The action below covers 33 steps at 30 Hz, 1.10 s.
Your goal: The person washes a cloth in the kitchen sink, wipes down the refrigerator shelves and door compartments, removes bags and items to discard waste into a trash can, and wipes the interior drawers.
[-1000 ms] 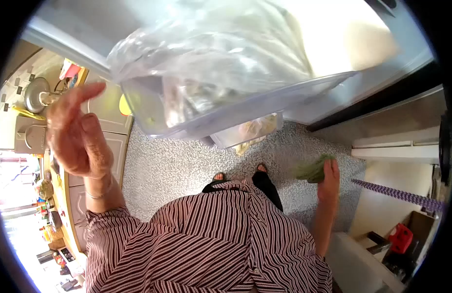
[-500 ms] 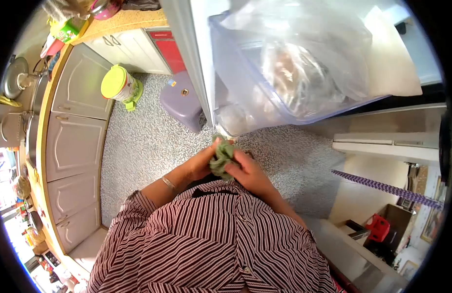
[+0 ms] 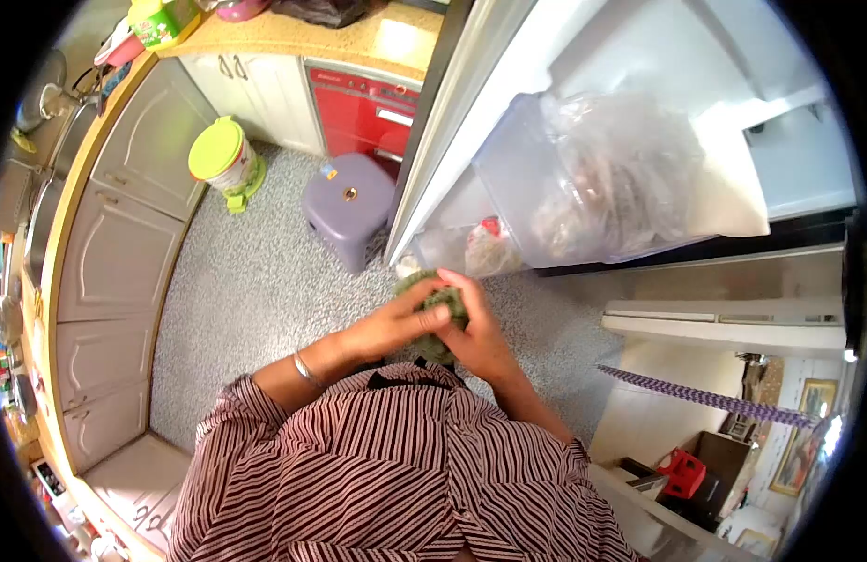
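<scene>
Green cloth (image 3: 451, 304), bunched and held between left hand (image 3: 393, 330) and right hand (image 3: 477, 332), above floor (image 3: 251, 281), near plastic drawer (image 3: 513, 183).

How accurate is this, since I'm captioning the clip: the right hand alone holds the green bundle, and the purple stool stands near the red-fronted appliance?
One error: the head view shows the left hand holding the green bundle together with the right hand. The purple stool does stand near the red-fronted appliance.
</scene>
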Motion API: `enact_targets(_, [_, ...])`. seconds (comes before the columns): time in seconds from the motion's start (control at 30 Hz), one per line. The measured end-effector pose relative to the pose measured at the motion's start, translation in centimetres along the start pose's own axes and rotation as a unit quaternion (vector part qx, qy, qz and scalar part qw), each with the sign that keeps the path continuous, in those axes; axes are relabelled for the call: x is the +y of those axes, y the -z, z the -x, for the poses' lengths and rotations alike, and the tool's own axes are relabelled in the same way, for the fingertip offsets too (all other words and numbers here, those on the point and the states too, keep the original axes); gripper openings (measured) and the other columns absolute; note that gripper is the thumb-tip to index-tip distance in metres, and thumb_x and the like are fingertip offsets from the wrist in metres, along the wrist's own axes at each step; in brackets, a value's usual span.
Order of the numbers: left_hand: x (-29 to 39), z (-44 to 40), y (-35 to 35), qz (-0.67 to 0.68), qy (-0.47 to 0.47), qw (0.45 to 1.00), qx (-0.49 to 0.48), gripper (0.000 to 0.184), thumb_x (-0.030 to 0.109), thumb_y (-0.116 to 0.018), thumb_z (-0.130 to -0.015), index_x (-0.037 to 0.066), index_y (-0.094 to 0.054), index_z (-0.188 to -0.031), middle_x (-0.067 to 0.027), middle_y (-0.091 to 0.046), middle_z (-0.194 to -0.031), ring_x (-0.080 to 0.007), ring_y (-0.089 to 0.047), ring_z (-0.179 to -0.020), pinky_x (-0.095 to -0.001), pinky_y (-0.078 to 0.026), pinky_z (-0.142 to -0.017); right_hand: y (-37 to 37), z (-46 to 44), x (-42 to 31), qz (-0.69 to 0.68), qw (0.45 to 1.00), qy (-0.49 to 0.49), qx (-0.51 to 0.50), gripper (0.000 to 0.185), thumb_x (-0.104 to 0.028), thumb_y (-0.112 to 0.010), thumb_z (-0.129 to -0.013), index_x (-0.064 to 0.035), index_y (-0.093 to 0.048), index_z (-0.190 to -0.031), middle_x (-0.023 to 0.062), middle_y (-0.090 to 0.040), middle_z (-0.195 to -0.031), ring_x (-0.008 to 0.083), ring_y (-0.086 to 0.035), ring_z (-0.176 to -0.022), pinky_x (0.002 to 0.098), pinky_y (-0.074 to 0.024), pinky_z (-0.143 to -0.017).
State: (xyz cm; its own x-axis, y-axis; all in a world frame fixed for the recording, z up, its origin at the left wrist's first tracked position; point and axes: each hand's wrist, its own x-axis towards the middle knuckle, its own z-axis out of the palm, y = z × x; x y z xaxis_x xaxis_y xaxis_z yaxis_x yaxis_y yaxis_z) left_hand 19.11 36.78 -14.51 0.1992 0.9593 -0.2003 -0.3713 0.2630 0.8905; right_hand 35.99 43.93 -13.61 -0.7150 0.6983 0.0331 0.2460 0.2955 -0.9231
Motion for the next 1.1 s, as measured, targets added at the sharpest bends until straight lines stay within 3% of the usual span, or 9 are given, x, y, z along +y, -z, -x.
enact_targets(0.1, [1.3,-0.7,-1.2,-0.196,-0.017,0.979,-0.057,0.059,0.033,-0.058,-0.098,0.0,-0.038,-0.143,-0.0161,-0.05,-0.134,-0.0258,-0.045,-0.128,-0.0376,-0.035,-0.109,2.7,0.8,-0.8,-0.11,0.988,-0.108,0.008,0.043,-0.006,-0.064,-0.085,-0.0057,-0.052,-0.126,0.0123,-0.057,-0.122,0.0249,-0.055,-0.113,0.0347,-0.0442,-0.096])
enact_targets(0.2, [0.9,-1.0,-2.0,-0.516,-0.174,0.838,-0.019,0.053,0.023,-0.065,-0.092,0.006,-0.048,-0.139,-0.0178,-0.052,-0.131,-0.0296,-0.051,-0.12,-0.0382,-0.042,-0.101,5.1,1.7,2.9,-0.018,0.994,-0.089,0.059,0.033,-0.005,-0.061,-0.084,-0.0046,-0.058,-0.117,0.0121,-0.064,-0.109,0.0224,-0.06,-0.102,0.0322,-0.0468,-0.09])
enact_targets(0.37, [-1.6,-0.4,-0.4,-0.357,-0.059,0.932,0.019,0.048,0.017,-0.065,-0.091,0.006,-0.05,-0.136,-0.017,-0.056,-0.12,-0.0271,-0.062,-0.103,-0.0356,-0.052,-0.086,10.1,-1.1,9.9,0.087,0.962,-0.146,0.215,0.029,-0.015,-0.061,-0.089,-0.0038,-0.06,-0.115,0.0169,-0.065,-0.108,0.0274,-0.062,-0.1,0.0364,-0.0483,-0.088])
enact_targets(0.43, [-1.8,-0.2,-0.1,-0.329,-0.038,0.943,0.039,0.046,0.015,-0.064,-0.092,0.005,-0.05,-0.135,-0.0161,-0.056,-0.119,-0.0243,-0.064,-0.101,-0.0336,-0.053,-0.084,11.7,-3.3,13.4,0.126,0.932,-0.319,0.119,0.031,-0.024,-0.061,-0.091,-0.0017,-0.062,-0.113,0.0212,-0.064,-0.112,0.0346,-0.061,-0.105,0.0419,-0.0474,-0.091])
enact_targets(0.5, [-0.6,0.0,-0.5,-0.333,-0.002,0.942,0.037,0.042,0.011,-0.062,-0.094,0.007,-0.051,-0.134,-0.0125,-0.056,-0.124,-0.0215,-0.062,-0.105,-0.0334,-0.052,-0.09,12.4,-5.7,14.0,0.114,0.934,-0.326,0.093,0.036,-0.029,-0.06,-0.091,-0.0006,-0.062,-0.113,0.023,-0.063,-0.116,0.0393,-0.059,-0.11,0.0453,-0.0457,-0.095])
enact_targets(0.57, [0.7,0.3,-1.0,-0.336,-0.006,0.941,0.043,0.042,0.011,-0.06,-0.095,0.007,-0.05,-0.135,-0.0125,-0.057,-0.125,-0.0205,-0.062,-0.106,-0.0333,-0.052,-0.09,11.8,-7.7,14.1,0.274,0.942,-0.188,0.041,0.036,-0.029,-0.06,-0.091,0.0002,-0.062,-0.112,0.0211,-0.063,-0.117,0.0383,-0.059,-0.111,0.0448,-0.0452,-0.096])
enact_targets(0.83, [3.5,1.5,-0.7,-0.304,-0.012,0.95,0.076,0.04,0.008,-0.057,-0.097,0.005,-0.048,-0.136,-0.0096,-0.058,-0.124,-0.0173,-0.059,-0.107,-0.0316,-0.048,-0.093,8.5,-9.9,16.6,0.138,0.929,-0.305,0.159,0.03,-0.032,-0.058,-0.093,-0.0062,-0.066,-0.107,0.0157,-0.066,-0.113,0.0323,-0.061,-0.108,0.0439,-0.0457,-0.095])
enact_targets(1.0, [4.2,2.2,-0.1,-0.264,-0.022,0.957,0.121,0.039,0.006,-0.057,-0.096,0.004,-0.05,-0.134,-0.0075,-0.06,-0.119,-0.0164,-0.059,-0.105,-0.0309,-0.048,-0.092,8.6,-8.5,12.7,0.342,0.909,-0.202,0.127,0.044,-0.039,-0.063,-0.088,-0.0068,-0.064,-0.117,0.0151,-0.064,-0.122,0.0335,-0.06,-0.113,0.0455,-0.0444,-0.097])
enact_targets(1.1, [5.2,2.2,-0.1,-0.227,-0.032,0.965,0.129,0.037,0.005,-0.054,-0.098,0.001,-0.049,-0.134,-0.0079,-0.059,-0.119,-0.0178,-0.057,-0.108,-0.0323,-0.046,-0.097,5.7,-9.9,22.1,0.07,0.973,-0.162,0.147,0.043,-0.036,-0.067,-0.086,-0.0063,-0.065,-0.117,0.0165,-0.065,-0.121,0.0342,-0.06,-0.111,0.0449,-0.0455,-0.096])
